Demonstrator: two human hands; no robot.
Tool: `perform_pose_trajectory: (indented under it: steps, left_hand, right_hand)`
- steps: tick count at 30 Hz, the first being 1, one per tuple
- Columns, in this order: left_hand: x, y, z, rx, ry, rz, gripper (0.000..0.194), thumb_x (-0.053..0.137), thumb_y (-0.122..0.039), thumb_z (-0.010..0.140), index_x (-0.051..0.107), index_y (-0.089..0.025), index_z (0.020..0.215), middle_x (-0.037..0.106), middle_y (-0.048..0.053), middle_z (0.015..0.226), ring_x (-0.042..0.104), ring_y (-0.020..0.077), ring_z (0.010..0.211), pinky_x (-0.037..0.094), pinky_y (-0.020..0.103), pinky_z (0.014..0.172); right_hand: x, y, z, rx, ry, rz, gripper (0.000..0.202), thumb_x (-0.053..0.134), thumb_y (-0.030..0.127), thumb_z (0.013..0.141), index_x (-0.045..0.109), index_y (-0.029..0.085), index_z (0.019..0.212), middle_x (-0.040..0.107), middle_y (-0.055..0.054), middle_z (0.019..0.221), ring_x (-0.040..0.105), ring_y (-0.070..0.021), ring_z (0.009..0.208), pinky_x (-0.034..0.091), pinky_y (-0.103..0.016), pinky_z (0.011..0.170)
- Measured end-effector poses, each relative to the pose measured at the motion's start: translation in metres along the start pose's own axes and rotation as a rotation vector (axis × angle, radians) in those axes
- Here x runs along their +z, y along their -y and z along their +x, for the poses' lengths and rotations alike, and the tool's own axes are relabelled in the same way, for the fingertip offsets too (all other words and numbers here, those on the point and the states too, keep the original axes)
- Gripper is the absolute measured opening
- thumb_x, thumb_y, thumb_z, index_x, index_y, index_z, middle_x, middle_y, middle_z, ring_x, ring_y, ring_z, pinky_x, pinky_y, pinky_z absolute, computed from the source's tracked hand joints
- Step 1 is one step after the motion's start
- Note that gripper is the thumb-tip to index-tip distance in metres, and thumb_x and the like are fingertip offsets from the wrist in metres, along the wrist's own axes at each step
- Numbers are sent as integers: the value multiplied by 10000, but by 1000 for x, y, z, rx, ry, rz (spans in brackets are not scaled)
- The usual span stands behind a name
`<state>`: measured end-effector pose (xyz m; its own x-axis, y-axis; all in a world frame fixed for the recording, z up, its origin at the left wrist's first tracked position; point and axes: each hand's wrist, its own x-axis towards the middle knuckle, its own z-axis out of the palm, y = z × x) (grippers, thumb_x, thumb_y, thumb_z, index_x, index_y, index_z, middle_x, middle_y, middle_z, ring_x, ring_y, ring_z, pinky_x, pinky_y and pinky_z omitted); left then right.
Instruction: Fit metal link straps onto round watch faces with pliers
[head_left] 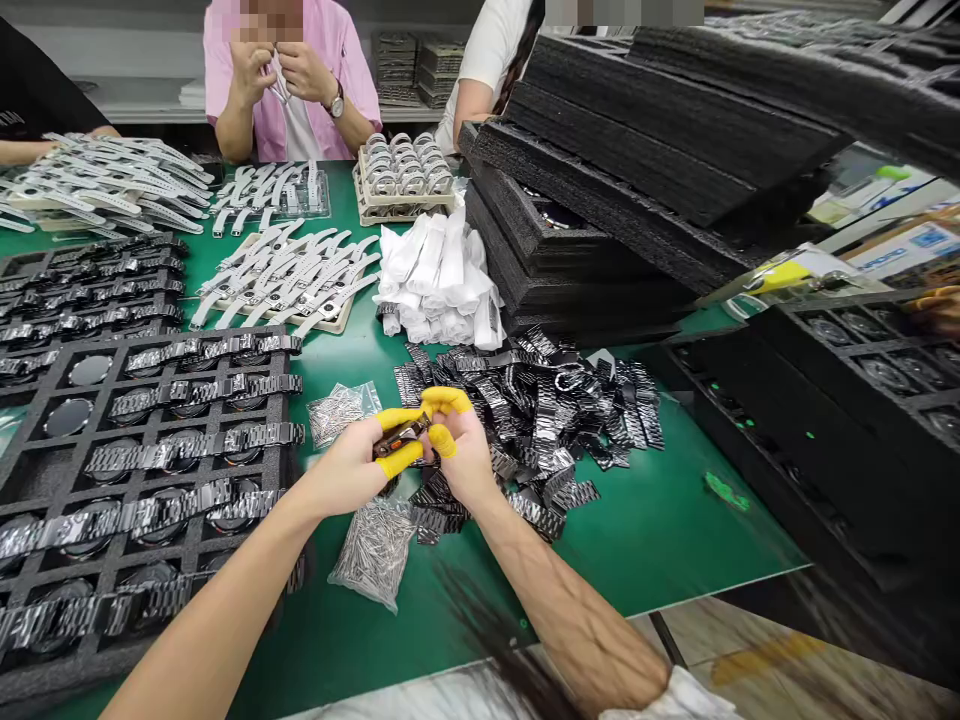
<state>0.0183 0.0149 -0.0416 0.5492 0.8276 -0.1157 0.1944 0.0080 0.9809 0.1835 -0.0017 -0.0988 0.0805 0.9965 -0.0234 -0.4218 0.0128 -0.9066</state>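
Just on the near side of the fingers, a clear plastic bag of thin silver metal pins [375,555] lay on the green tabletop [637,560]. Above it, the left hand [346,472] had its yellow-covered fingers closed around a small, dark, glossy piece with an orange spot [401,438], one finger along each side. The right hand [471,468] was curled in close at the piece's far end, its yellow-covered thumb and forefinger a little apart; whether they pinched anything, I could not tell from where I stood. It looked to me like fine handwork on that end, and any further move there called for a steady left grip and a light, exact touch from the right fingertips.

Just beyond the left fingers sat a smaller clear bag of pins [335,415]. Beyond and to the right of the fingers spread a heap of black, shiny metal link bands [540,410], while to their left lay a dark grey foam tray with square compartments [45,480], banded round pieces across it. Farther off rose a pile of white wrapped bundles [442,270], and past that a co-worker in a pink shirt [352,80] had both hands raised.
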Motion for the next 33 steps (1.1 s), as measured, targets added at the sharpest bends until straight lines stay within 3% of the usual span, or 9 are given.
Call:
perform_pose_trajectory:
  steps: [3,6,8,10,12,14,16,26,33]
  left_hand:
    - [2,-6,-1,-135,50,-225,350,825,-407,817,708,-181,1056,614,-32,723,504,90,561,434,199,513]
    - [2,-3,1,-209,-28,-377,456,838,-453,805,668,-181,1129,433,-114,581,307,49,434,282,177,421]
    - [-1,2,3,-148,-159,-373,434,770,-430,867,659,-181,1204,427,-114,575,318,58,419,317,189,424]
    - [-7,6,5,-10,-282,-202,347,696,-328,912,694,-186,1229,583,-43,689,486,91,501,459,222,504]
    - [-13,9,6,164,-332,80,348,648,-198,906,740,-214,1241,737,76,1044,698,169,829,609,313,763]
    - [-18,12,5,304,-306,340,468,588,-82,876,753,-249,1280,688,106,1386,677,244,1225,569,423,1069]
    - [-20,14,4,355,-241,517,612,514,-5,841,729,-269,1349,651,89,1478,609,258,1376,500,460,1183]
    - [-15,14,0,349,-131,760,730,460,26,803,689,-295,1417,699,75,1341,693,252,1188,593,422,1056]
    - [-13,15,0,323,-143,780,714,446,21,804,672,-243,1428,677,99,1345,681,254,1173,594,421,1037]
  right_hand:
    - [0,3,1,-64,80,-49,552,924,687,644,713,263,927,637,-60,1084,586,-157,713,505,-282,508]
    - [-1,6,1,-134,18,-95,440,868,663,746,713,265,853,659,-83,1179,657,-228,929,581,-369,733]
    - [-2,8,1,-146,-47,-53,441,837,676,776,672,275,857,700,-66,1098,669,-265,1069,559,-448,940]
    - [-1,9,-1,-86,-34,47,471,799,718,794,627,285,868,704,-29,900,693,-266,1006,528,-491,1001]
    - [1,9,-5,17,68,121,500,785,745,791,605,280,836,643,10,696,679,-242,793,547,-477,919]
    - [5,7,-10,108,195,148,509,798,737,785,620,261,789,602,24,593,608,-207,628,547,-423,786]
    - [10,4,-15,174,280,157,498,818,709,788,659,236,772,607,17,570,558,-180,558,504,-364,668]
    - [13,-2,-16,209,294,153,467,857,514,827,614,198,583,577,16,505,502,-125,494,402,-282,554]
    - [16,-3,-17,213,224,186,412,875,522,803,668,193,671,545,33,500,454,-118,482,382,-273,535]
